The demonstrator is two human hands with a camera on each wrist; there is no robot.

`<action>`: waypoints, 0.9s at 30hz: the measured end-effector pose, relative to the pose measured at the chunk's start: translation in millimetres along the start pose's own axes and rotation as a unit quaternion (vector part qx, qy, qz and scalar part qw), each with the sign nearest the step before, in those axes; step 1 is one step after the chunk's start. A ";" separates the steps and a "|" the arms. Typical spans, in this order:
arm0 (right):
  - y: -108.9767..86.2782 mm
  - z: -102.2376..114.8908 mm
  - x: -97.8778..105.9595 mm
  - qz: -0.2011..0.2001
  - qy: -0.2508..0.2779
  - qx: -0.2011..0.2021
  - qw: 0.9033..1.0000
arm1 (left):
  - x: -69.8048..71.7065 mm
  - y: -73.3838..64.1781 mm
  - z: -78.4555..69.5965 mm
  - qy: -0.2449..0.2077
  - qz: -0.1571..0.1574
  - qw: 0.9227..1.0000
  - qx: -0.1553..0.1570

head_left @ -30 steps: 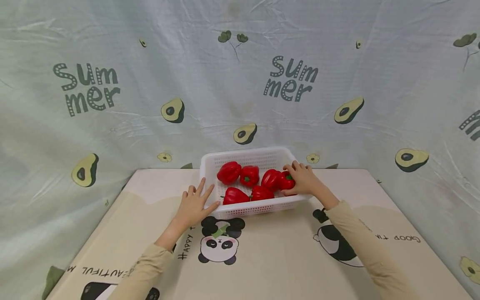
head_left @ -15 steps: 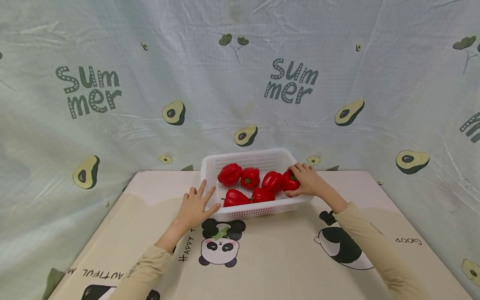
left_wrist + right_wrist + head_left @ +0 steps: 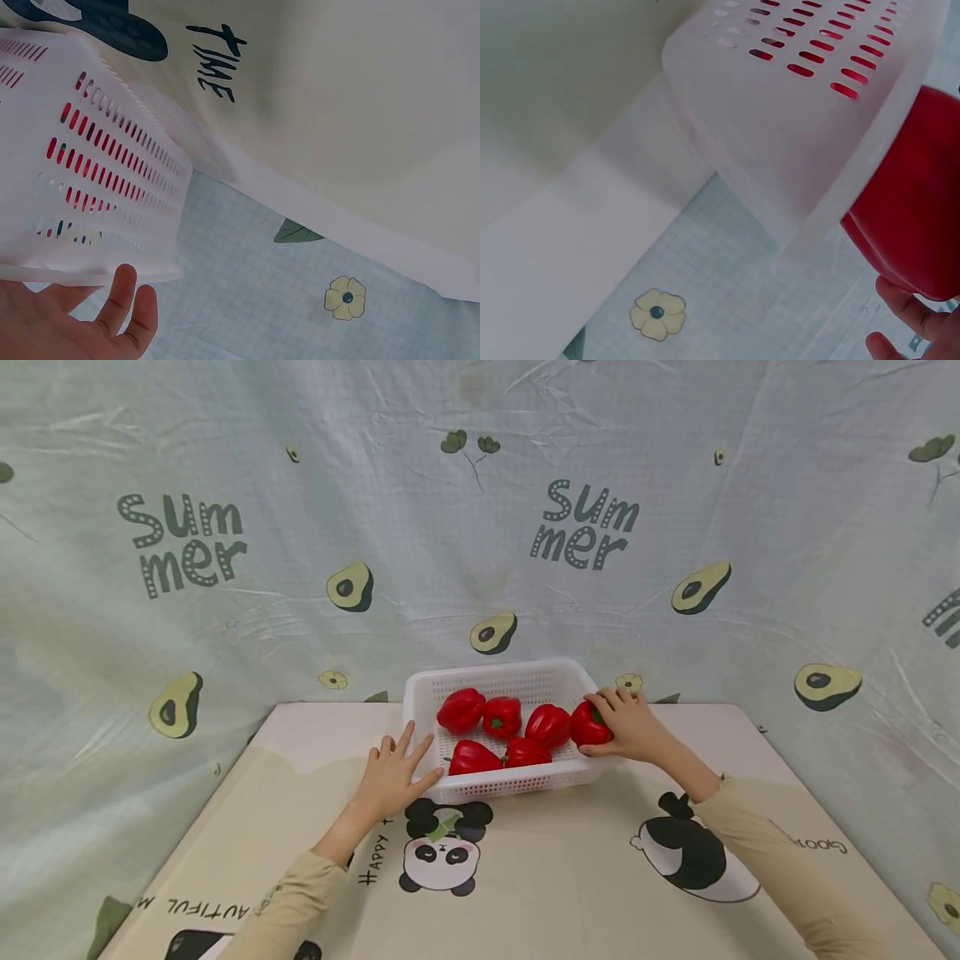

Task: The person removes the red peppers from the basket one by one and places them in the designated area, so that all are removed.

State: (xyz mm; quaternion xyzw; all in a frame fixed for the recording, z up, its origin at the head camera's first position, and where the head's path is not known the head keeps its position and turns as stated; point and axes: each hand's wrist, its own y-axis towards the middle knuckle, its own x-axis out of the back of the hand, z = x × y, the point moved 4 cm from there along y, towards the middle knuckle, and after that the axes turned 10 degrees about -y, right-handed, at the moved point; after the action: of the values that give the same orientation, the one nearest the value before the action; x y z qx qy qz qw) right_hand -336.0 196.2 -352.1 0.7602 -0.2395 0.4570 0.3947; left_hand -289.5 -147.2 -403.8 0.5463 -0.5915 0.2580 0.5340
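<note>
A white perforated plastic basket (image 3: pixel 498 785) stands at the far edge of the table, with several red bell peppers inside, one of them a pepper (image 3: pixel 462 710) at the back left. My right hand (image 3: pixel 633 724) grips another red bell pepper (image 3: pixel 590 725) at the basket's right rim, fingers over its top and thumb below. In the right wrist view this bell pepper (image 3: pixel 919 202) shows above the basket rim (image 3: pixel 855 187). My left hand (image 3: pixel 390 777) rests on the basket's left rim with its fingers spread; its fingertips (image 3: pixel 124 277) show by the rim in the left wrist view.
The table (image 3: pixel 555 877) has a cream cover printed with pandas and lettering. Behind it and at both sides hangs a pale cloth (image 3: pixel 405 527) printed with avocados and flowers.
My right hand has closed round the rightmost bell pepper and moved it right, up to the basket's rim and apart from the pepper beside it. The left hand stays on the left rim.
</note>
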 end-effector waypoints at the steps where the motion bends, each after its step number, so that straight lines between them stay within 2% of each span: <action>1: -1.3 -1.1 0.9 -0.001 -0.002 -0.001 1.000 | 0.1 0.1 -0.1 0.000 0.001 1.000 0.000; 10: -12.4 -13.1 13.5 0.007 0.010 -0.018 1.000 | 1.1 0.3 -1.1 -0.002 0.002 1.000 0.002; 19: -23.1 -26.9 17.9 0.005 0.011 -0.056 0.998 | 1.7 1.9 -3.1 0.001 0.003 1.000 -0.001; 27: -29.5 -34.6 19.0 0.003 -0.004 -0.067 0.998 | -1.2 0.6 -1.6 -0.001 0.005 1.000 0.003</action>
State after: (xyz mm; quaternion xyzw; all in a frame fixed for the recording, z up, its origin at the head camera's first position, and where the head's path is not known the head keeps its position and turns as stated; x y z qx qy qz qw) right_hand -323.2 241.4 -337.1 0.7334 -0.2730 0.4381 0.4424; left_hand -289.7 -145.2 -404.3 0.5451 -0.5936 0.2618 0.5310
